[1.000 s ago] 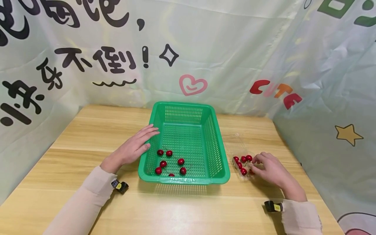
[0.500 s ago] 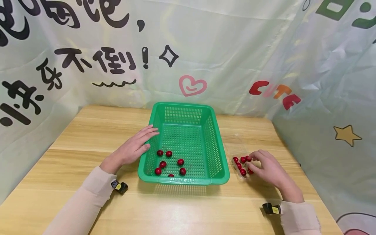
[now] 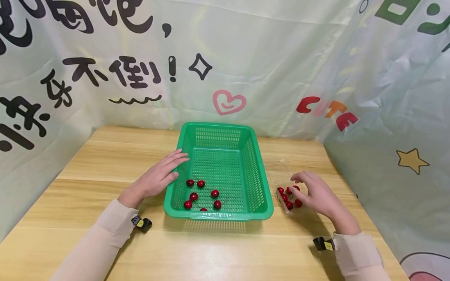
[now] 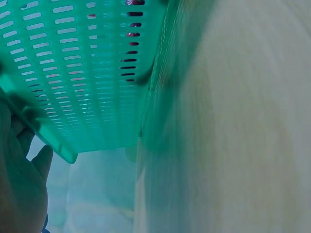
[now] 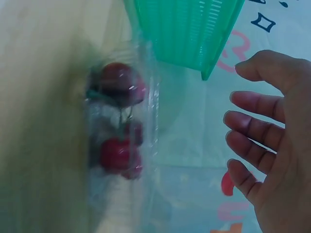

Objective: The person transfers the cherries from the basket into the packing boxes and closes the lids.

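We laid our left hand (image 3: 154, 179) flat against the left wall of the green plastic basket (image 3: 197, 214), fingers straight and resting along its rim. The basket was a rectangular tub of perforated plastic, slotted all over; from the left wrist view its wall (image 4: 82, 73) showed as rows of short slits beside our fingers (image 4: 19, 184). On its mesh floor, just beyond our fingertips, lay several small, round, glossy red fruits (image 3: 201, 183).

Our right hand (image 3: 318, 195) hovered over a shallow clear plastic tray (image 3: 290, 212), fingers spread and relaxed, gripping nothing. The right wrist view showed those fingers (image 5: 257, 131) parted and lightly bent, apart from the tray's thin, shiny, creased wall (image 5: 150, 121). Inside it, under and just to the left of our fingertips, sat more of the smooth red fruits (image 3: 289, 204), dark and rounded (image 5: 119, 82).

Everything rested on a pale wooden tabletop (image 3: 105, 164) with a long straight grain.
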Available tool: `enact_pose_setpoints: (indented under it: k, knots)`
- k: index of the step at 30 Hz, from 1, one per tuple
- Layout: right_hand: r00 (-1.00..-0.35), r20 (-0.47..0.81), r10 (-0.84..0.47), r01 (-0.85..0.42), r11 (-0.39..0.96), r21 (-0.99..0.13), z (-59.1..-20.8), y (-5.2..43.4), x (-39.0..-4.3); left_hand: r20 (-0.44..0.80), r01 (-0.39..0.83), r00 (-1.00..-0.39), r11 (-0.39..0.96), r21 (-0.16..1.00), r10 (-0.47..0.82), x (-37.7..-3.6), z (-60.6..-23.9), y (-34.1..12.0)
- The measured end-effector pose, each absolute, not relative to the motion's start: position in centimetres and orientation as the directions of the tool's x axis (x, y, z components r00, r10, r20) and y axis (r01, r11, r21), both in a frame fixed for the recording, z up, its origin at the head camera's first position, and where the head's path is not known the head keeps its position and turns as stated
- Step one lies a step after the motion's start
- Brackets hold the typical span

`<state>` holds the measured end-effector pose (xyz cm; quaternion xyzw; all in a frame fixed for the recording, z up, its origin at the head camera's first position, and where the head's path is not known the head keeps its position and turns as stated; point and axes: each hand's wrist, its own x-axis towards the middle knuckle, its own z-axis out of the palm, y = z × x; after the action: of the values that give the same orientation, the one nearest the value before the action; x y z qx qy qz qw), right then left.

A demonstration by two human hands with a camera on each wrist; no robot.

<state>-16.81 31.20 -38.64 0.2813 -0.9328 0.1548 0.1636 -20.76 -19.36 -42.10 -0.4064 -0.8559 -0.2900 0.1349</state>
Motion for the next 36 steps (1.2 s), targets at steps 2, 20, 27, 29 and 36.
enact_pose_setpoints:
  k: [2,20,27,29,36]
  knots:
    - [-0.778,0.397,-0.487,-0.589,0.786,-0.189,-38.2,30.8,-17.0,0.467,0.774,-0.633,0.501,0.388,0.617,-20.7,-42.1,-19.4]
    - [-0.681,0.389,-0.621,-0.710,0.690,-0.142,-34.7,26.3,-18.8,0.469,0.776,-0.630,0.501,0.382,0.619,-20.9,-42.2,-19.4]
    - [-0.640,0.394,-0.660,-0.749,0.650,-0.130,-33.4,24.2,-19.3,0.468,0.775,-0.632,0.502,0.384,0.617,-20.9,-42.2,-19.4]
    - [-0.631,0.390,-0.671,-0.758,0.641,-0.124,-33.0,23.6,-19.4,0.469,0.775,-0.632,0.499,0.387,0.618,-20.9,-42.3,-19.4]
    - [-0.585,0.388,-0.712,-0.795,0.598,-0.102,-31.3,21.2,-19.9,0.476,0.781,-0.624,0.492,0.383,0.620,-21.0,-42.3,-19.4]
